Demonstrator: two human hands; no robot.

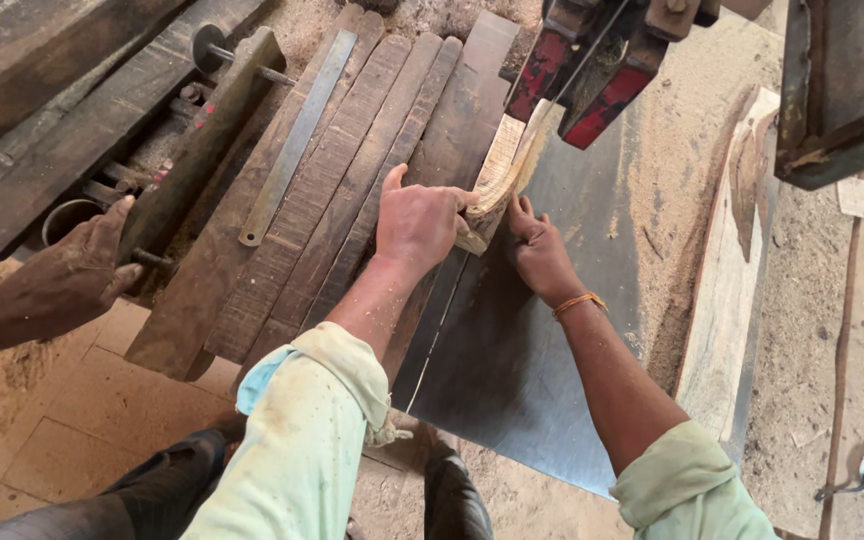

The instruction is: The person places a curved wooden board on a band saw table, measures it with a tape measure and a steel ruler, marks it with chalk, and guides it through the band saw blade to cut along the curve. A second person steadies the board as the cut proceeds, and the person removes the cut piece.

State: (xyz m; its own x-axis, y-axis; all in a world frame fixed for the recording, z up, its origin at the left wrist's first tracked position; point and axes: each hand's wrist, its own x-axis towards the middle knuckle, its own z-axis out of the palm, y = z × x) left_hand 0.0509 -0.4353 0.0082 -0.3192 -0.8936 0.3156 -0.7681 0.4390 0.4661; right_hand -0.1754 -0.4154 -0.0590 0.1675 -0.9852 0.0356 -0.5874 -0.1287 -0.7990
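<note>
Curved pale wood piece (500, 172) lay on the steel desk (542, 350) under the red saw guide (592, 70). Gripped by left hand (417, 222); pressed flat by right hand (540, 252), fingers open. Beside left: dark planks (332, 190); farther, co-worker's hand (77, 275).

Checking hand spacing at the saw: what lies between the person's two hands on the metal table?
In the head view, the curved pale wood piece lies between the left hand and right hand; both press against it on the metal table.
</note>
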